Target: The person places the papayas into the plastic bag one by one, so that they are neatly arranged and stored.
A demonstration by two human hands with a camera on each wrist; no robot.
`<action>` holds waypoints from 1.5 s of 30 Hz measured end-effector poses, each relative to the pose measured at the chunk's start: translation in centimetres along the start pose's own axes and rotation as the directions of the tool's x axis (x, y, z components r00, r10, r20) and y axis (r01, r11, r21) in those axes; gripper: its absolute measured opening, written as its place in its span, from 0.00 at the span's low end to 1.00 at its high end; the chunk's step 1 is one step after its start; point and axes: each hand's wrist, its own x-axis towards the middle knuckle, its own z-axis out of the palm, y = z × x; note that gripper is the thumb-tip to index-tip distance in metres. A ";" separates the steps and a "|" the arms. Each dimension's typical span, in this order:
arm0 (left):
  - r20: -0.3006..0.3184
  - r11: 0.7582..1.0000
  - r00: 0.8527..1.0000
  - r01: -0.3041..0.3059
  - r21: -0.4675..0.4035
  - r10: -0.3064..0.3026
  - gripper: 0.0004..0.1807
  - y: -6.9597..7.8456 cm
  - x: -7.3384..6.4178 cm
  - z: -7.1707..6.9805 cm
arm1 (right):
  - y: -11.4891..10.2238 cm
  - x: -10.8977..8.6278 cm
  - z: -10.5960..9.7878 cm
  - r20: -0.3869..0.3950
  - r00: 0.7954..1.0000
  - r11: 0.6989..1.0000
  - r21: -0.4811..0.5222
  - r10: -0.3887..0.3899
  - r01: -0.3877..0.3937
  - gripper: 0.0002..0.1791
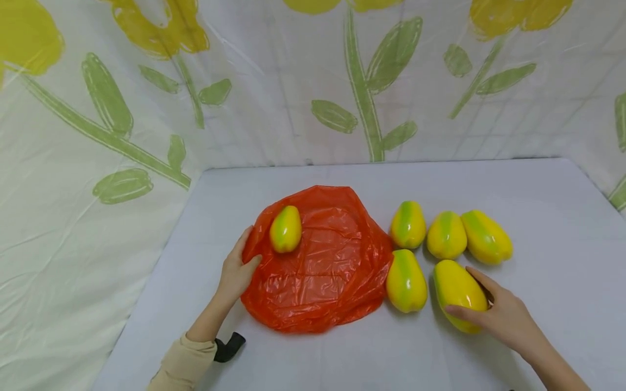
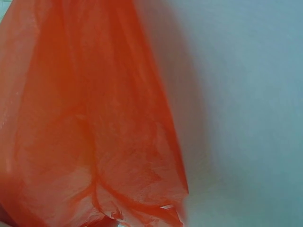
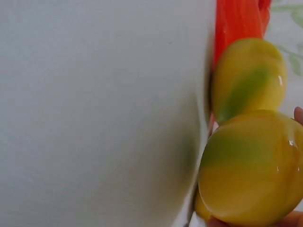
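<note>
A red plastic bag [image 1: 318, 320] is spread wide open on the table, with one yellow-green papaya [image 1: 286, 229] in its left part. My left hand [image 1: 238, 274] holds the bag's left rim, thumb on the inner side and fingers along the outside. In the left wrist view, red film [image 2: 94, 118] fills the left half. My right hand [image 1: 508, 315] grips a larger papaya [image 1: 457, 293] from its right side, thumb low and fingers over the top. The right wrist view shows this papaya [image 3: 251, 165] up close, in front of another papaya [image 3: 251, 75].
Right of the bag, a papaya [image 1: 407, 281] lies close to its rim. Several more papayas [image 1: 447, 234] form a row behind. A black curved object [image 1: 230, 347] lies by my left sleeve. A flower-patterned curtain [image 1: 274, 108] hangs behind the white table [image 1: 357, 353].
</note>
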 end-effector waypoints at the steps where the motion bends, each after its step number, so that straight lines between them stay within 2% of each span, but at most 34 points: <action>1: 0.000 1.000 1.000 -0.001 0.000 0.001 0.35 0.0 0.0 0.0 | -0.1 -0.1 -0.2 -0.004 1.000 1.000 0.003 -0.007 0.007 0.57; 11: 0.001 1.000 1.000 0.002 -0.009 -0.002 0.35 0.5 0.3 0.0 | -1.4 -0.5 -2.9 -0.012 0.999 0.997 0.066 -0.048 0.048 0.54; 17: -0.002 1.000 1.000 0.005 -0.013 -0.005 0.35 0.4 0.3 0.1 | -2.4 -0.5 -3.4 -0.047 0.995 0.992 0.085 -0.088 0.092 0.54; 22: -0.011 1.000 1.000 0.006 -0.009 -0.006 0.35 0.3 0.2 0.1 | -3.6 -0.3 -3.0 -0.064 0.991 0.987 0.102 -0.115 0.121 0.54; 31: -0.006 1.000 1.000 0.004 -0.010 -0.004 0.35 0.4 0.2 0.1 | -6.6 0.5 -1.6 -0.104 0.980 0.960 0.205 -0.170 0.189 0.52; 45: 0.004 1.000 1.000 0.003 -0.001 -0.003 0.36 0.1 0.0 0.2 | -11.9 1.4 0.5 -0.071 0.978 0.932 0.295 -0.199 0.211 0.53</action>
